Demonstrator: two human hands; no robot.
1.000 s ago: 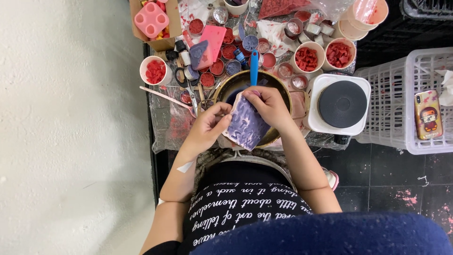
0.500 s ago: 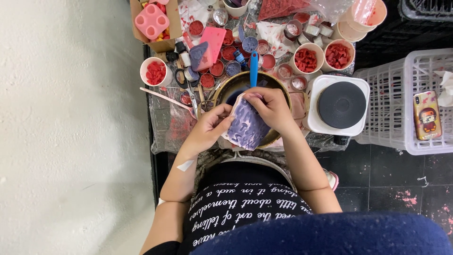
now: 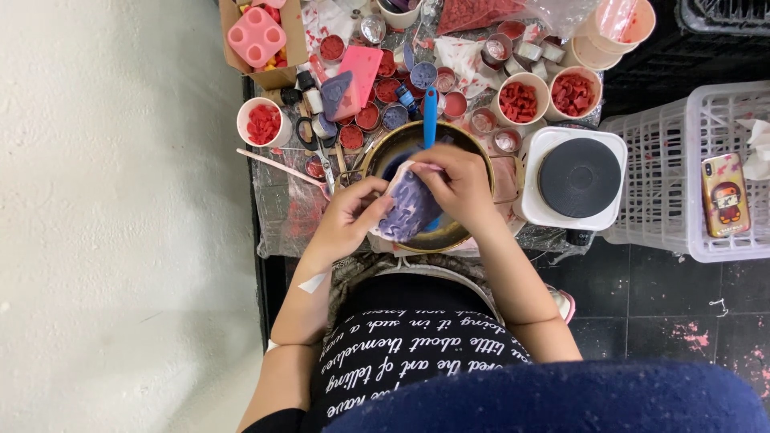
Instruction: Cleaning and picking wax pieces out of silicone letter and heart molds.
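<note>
Two hands on one item: I log a purple, marbled mould-like piece [image 3: 409, 207] held over a metal bowl [image 3: 473, 232] at table centre. Left hand [image 3: 346, 218] clamps its 9 o'clock edge, fingers curled, wrist bent inward; right hand [image 3: 455, 183] presses on it from 1 o'clock, fingers folded over the top edge, forearm angled down to 5 o'clock. Hands nearly touching, both closed on the piece. Blue handle [image 3: 430, 116] rises from the bowl at 12 o'clock. Surroundings: cups of red chunks [image 3: 519, 100] at 1 o'clock, small tins of red wax [image 3: 369, 116] at 11 o'clock, hotplate [image 3: 579, 178] at 3 o'clock. My judgement: keep the piece above the bowl and flex it gently from both edges.
</note>
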